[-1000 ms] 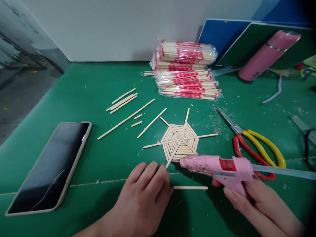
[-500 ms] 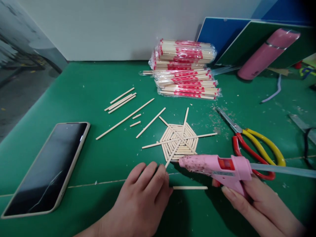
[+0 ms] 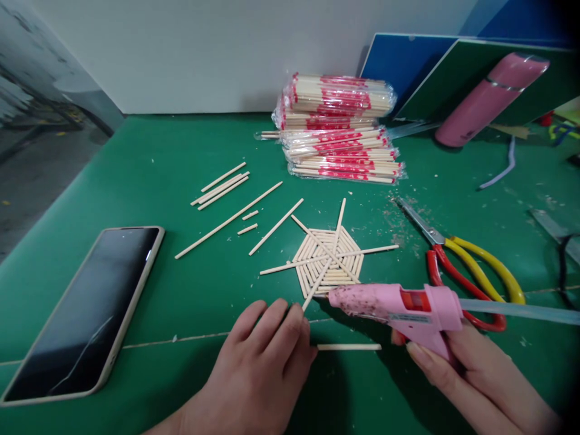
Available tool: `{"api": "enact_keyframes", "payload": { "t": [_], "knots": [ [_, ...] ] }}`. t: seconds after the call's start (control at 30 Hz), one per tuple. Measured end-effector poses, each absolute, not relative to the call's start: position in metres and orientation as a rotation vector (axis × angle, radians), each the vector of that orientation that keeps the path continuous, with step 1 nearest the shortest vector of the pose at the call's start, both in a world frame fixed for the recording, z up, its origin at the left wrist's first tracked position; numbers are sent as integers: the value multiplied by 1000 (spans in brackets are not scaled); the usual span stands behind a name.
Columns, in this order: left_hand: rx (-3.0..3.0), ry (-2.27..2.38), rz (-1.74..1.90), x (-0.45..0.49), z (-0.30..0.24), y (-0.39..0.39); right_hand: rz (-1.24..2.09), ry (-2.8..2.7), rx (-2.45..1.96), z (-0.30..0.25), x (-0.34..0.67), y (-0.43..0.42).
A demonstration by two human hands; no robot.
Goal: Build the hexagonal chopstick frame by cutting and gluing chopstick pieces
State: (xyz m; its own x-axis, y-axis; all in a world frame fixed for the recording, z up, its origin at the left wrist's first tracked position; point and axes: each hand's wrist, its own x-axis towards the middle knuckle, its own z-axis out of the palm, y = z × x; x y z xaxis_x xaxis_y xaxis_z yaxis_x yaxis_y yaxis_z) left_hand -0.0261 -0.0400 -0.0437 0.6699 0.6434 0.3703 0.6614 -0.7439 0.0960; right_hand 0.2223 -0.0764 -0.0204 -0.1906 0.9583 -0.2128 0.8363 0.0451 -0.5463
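A flat hexagon of glued wooden sticks (image 3: 328,261), with long spokes crossing it, lies on the green table (image 3: 149,169). My right hand (image 3: 471,374) grips a pink glue gun (image 3: 399,305) whose nozzle points left at the hexagon's near edge. My left hand (image 3: 258,368) rests flat on the table, fingers stretched and together, fingertips touching the near end of one spoke. A short loose stick (image 3: 348,347) lies between my two hands.
A phone (image 3: 86,308) lies at the left. Loose sticks (image 3: 226,205) lie beyond it. Wrapped chopstick packs (image 3: 339,127) are stacked at the back. Red-and-yellow scissors (image 3: 457,260) sit to the right, a pink flask (image 3: 489,99) leans at the back right.
Almost nothing has changed; both hands and the glue gun stay in place, and the view has shifted slightly.
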Motion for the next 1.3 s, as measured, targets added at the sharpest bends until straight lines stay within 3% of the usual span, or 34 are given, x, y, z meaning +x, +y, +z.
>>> {"api": "enact_keyframes", "payload": {
  "t": [0.4,0.73,1.3],
  "knots": [
    [-2786,-947,-857,-3,-38,-37,927,-2032,-1946,-22,224,-81],
    [-2990,-884,-742,10,-36,-34,885,-2046,-1984,-21,225,-81],
    [-2915,-941,-940,10,-53,-37,849,-1966,-2008,-20,228,-83]
  ]
}}
